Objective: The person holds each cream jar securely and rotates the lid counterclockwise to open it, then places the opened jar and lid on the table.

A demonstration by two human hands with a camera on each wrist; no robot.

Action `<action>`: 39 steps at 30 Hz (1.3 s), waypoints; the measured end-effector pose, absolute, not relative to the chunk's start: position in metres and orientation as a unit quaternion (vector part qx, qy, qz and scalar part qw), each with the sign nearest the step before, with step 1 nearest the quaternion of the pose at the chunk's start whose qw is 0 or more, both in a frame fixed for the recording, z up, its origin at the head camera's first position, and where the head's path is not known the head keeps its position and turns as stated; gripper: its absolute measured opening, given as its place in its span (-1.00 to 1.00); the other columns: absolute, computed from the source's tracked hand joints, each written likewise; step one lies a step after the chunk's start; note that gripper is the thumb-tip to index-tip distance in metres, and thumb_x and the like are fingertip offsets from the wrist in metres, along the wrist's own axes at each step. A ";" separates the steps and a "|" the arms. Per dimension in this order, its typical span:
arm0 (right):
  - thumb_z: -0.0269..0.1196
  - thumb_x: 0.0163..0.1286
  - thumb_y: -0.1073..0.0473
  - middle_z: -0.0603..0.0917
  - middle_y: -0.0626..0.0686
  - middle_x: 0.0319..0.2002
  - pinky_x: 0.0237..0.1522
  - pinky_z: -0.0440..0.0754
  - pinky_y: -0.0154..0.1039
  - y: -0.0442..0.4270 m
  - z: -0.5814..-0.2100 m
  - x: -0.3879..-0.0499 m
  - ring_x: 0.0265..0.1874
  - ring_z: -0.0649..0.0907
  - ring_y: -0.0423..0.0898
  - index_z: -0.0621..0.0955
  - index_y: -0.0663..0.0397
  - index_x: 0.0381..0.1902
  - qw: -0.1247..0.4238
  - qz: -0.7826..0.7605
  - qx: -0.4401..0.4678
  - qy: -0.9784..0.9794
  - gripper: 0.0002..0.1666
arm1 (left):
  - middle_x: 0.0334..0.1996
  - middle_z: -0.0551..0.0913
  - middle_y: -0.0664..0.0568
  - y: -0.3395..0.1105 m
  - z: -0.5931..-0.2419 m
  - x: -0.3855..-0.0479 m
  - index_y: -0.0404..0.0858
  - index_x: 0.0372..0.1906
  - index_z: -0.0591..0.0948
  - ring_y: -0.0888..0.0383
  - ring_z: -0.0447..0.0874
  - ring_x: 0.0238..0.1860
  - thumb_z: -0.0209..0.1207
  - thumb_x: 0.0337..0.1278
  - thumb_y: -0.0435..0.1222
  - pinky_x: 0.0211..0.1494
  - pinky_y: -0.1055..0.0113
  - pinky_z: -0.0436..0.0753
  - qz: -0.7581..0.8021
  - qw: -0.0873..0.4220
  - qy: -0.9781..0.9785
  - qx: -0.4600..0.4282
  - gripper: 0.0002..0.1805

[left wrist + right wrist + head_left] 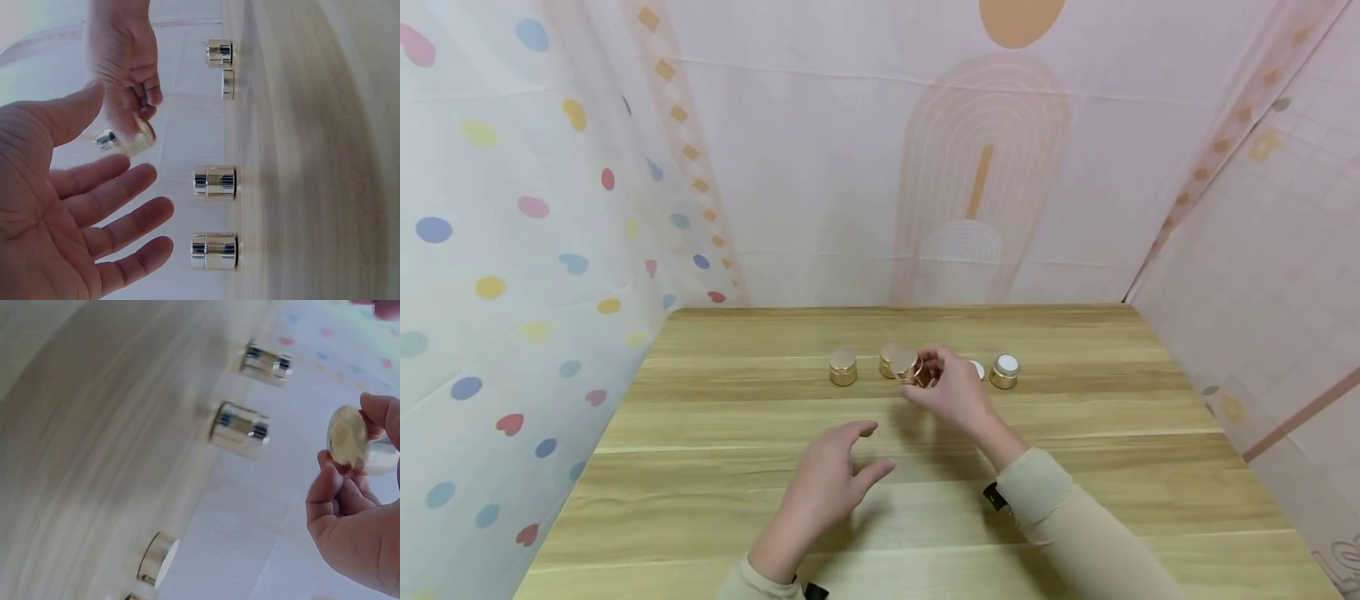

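My right hand (957, 393) holds a small gold jar (906, 365) above the table by its sides, between thumb and fingers. In the right wrist view, the round gold base of the held jar (347, 436) faces the camera. My left hand (826, 473) is held nearer the front, fingers spread and thumb apart, touching nothing. Two closed gold jars, a left one (843, 368) and a middle one (887, 360), stand upright behind the hands. To the right, a gold lid (156, 559) lies white side up beside an uncovered gold jar (1004, 372) with a white top.
The wood-grain table (715, 467) carries the jars in a loose row towards its back half. Patterned cloth hangs behind the table and along both sides, with coloured spots on the left cloth (535, 250).
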State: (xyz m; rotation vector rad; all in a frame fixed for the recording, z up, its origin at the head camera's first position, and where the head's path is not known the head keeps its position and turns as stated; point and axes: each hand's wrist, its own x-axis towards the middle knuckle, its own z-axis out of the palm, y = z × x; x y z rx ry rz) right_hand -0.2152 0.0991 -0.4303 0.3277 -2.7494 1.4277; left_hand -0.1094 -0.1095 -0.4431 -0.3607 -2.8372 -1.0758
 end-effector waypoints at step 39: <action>0.58 0.27 0.18 0.86 0.01 -0.25 -0.16 0.76 -0.18 0.088 -0.452 -0.159 -0.14 0.69 -0.02 0.76 0.07 0.17 0.211 0.368 0.290 -0.858 -0.50 | -0.25 0.63 0.09 -0.105 -0.435 -0.174 -0.20 -0.11 0.57 0.12 0.61 -0.13 0.08 0.66 -0.18 0.04 0.09 0.64 -0.298 0.097 -0.896 -0.314 -0.81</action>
